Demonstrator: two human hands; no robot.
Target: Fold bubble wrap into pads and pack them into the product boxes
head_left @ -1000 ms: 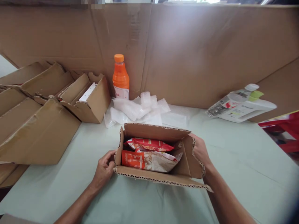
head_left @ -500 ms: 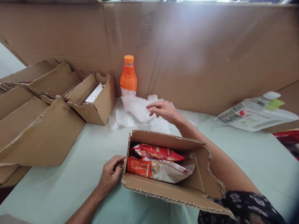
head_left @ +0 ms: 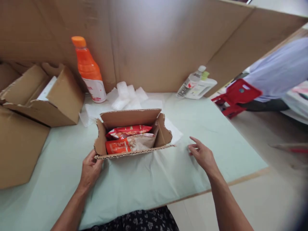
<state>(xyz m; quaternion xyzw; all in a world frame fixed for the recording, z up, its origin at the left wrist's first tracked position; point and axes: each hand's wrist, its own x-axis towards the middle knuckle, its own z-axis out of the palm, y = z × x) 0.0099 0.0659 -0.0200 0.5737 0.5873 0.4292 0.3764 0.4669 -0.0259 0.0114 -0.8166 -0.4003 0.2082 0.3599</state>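
A cardboard box [head_left: 131,118] with an open top stands on the pale green tablecloth in the head view. Inside it lie a red packet [head_left: 130,130] and, in front, an orange-and-beige packet [head_left: 131,144]. My left hand [head_left: 91,166] grips the box's near left corner, with some fingertips hidden by the cardboard. To the right of the box, my right hand [head_left: 201,154] hovers above the cloth, fingers apart and holding nothing. Between box and right hand, a thin white sheet [head_left: 175,131] lies partly behind the box. Several pieces of white bubble wrap [head_left: 125,96] are heaped behind it.
An orange bottle [head_left: 90,70] stands at the back left, beside cardboard dividers and boxes [head_left: 64,99]. A clear bottle [head_left: 191,81] leans by a white container [head_left: 202,89] at the back right. Past the table's right edge are a red stool [head_left: 243,91] and another person's sleeve [head_left: 284,67].
My right hand has left the white wrap by the orange bottle and come back to the right of the box. My left hand stays at the box's left end. The view has turned right.
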